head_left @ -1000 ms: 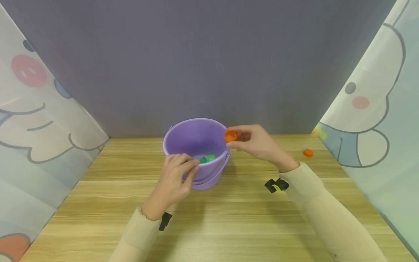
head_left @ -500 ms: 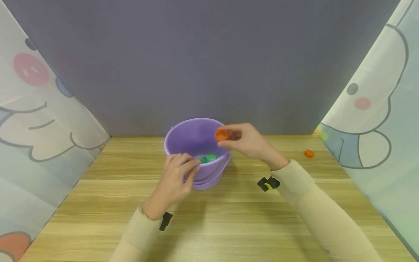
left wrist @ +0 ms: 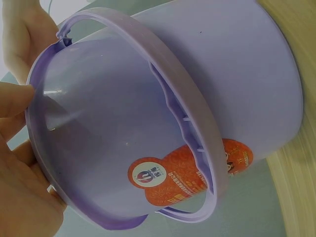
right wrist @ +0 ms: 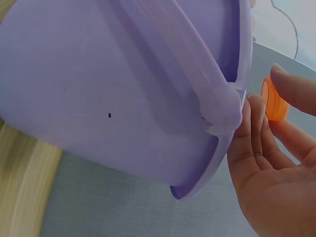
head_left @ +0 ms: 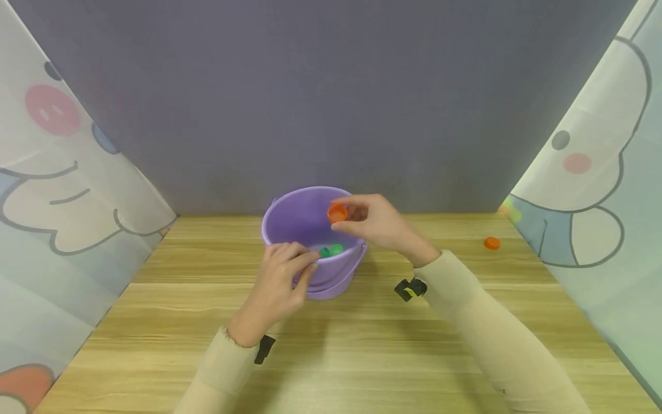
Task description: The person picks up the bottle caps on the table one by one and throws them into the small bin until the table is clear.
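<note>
A purple bucket [head_left: 333,280] stands upright on the table, its handle [left wrist: 197,98] hanging down at the near side. My left hand [head_left: 281,279] grips its near rim, fingers over the edge and thumb on the outer wall. Over the bucket's mouth, toward the right, my right hand [head_left: 381,223] pinches an orange bottle cap [head_left: 337,213] between thumb and fingers. The cap's hollow side faces the head camera. Deep inside the bucket lie green bottle caps [head_left: 336,249], partly hidden by the near rim. In the right wrist view, the same orange cap [right wrist: 277,102] shows its ridged side.
Another orange cap [head_left: 492,242] lies at the right on the wooden table [head_left: 393,356]. A grey panel [head_left: 331,103] rises behind the table, and cartoon-printed sheets [head_left: 584,230] flank both sides. An orange sticker [left wrist: 173,177] is on the bucket's wall.
My right hand has moved left with the orange cap, from the bucket's right rim to over its mouth. The left hand keeps its grip on the rim.
</note>
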The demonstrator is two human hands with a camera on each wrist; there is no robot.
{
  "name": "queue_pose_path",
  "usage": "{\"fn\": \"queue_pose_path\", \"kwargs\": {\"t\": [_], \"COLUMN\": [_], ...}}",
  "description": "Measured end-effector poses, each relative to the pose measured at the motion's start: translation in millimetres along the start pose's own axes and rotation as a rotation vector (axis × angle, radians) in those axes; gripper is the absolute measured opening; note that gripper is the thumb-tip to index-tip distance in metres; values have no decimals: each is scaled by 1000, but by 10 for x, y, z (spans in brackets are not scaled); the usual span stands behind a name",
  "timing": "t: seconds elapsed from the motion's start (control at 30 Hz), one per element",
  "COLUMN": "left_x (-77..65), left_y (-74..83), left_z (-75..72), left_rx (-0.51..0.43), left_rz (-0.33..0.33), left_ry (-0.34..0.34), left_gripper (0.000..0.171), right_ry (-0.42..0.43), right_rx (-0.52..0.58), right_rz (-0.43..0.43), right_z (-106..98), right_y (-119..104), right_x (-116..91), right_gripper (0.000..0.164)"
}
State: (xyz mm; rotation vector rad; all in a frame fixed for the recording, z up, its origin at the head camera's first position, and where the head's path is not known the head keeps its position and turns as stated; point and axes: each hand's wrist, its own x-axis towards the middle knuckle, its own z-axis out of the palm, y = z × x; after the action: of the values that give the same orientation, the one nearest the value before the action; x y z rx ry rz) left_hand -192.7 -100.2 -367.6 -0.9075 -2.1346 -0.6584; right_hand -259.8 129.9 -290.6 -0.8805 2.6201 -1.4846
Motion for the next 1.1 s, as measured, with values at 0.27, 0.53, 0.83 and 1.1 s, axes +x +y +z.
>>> {"fn": "queue_pose_path", "kwargs": {"t": [0.27, 0.53, 0.83, 1.1], "left_x": [-8, -9, 3, 6], "left_y": [4, 9, 13, 9], "left_z": [10, 10, 2, -5], "left_rx": [6, -9, -13, -15], "left_rz": [-6, -11, -6, -8], "left_ry": [-7, -7, -1, -1], "left_gripper": [15, 15, 15, 15], "right_ry": [77, 76, 87, 85], "right_rx": [-4, 24, 15, -7], "right_rz": [21, -5, -22, 1], "right_z": [3, -35, -93, -177], "right_y": [0, 32, 82, 147], "right_x": [8, -23, -84, -176], "right_gripper": [55, 51, 48, 47]}}
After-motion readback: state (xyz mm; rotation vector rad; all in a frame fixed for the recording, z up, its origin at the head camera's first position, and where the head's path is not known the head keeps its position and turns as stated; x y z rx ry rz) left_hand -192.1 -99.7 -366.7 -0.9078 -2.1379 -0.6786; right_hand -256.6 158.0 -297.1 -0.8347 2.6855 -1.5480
